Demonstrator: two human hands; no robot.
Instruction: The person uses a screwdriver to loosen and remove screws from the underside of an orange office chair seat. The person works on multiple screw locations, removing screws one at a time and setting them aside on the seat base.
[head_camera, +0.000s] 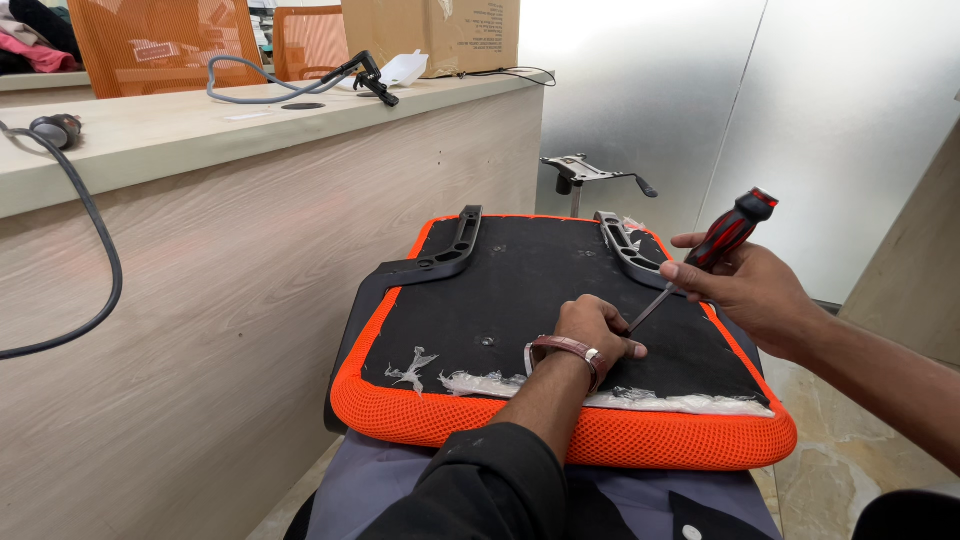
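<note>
An upturned chair seat (500, 290), black underneath with an orange mesh rim, lies across my lap. My right hand (745, 285) grips a screwdriver (705, 262) with a red and black handle, its shaft slanting down to the left onto the black underside. My left hand (595, 335), with a brown strap on the wrist, rests on the seat with its fingers closed around the screwdriver's tip. Two dark grey armrest brackets (445, 255) (630, 250) are fixed at the seat's far end. Torn clear plastic (640, 398) clings along the near edge.
A pale wooden counter (250, 230) stands to my left, with a grey cable (90, 250) hanging over it and a black tool (370, 75) on top. A metal chair mechanism on a post (585, 172) stands behind the seat. Frosted panels form the back wall.
</note>
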